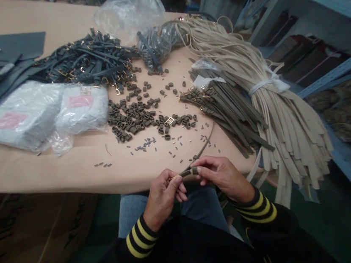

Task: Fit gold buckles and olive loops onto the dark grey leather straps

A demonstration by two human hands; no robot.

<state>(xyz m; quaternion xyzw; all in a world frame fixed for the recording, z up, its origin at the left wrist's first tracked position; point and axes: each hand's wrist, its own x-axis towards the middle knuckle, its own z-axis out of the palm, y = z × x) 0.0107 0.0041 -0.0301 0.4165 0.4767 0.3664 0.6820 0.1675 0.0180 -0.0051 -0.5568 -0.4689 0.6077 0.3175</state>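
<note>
Both hands meet over the near table edge at an olive strap, whose free end curves up to the right over the table. My left hand pinches the strap's end, where a bit of gold metal shows between the fingers. My right hand has thumb and fingers closed on a small olive loop at the strap. Just beyond lie a heap of similar olive loops, a gold buckle and scattered small dark pieces.
A bundle of olive straps and long beige straps lie at the right. Dark blue straps with gold clasps are piled at the back left, near wrapped white packages. Blue shelving stands at the right.
</note>
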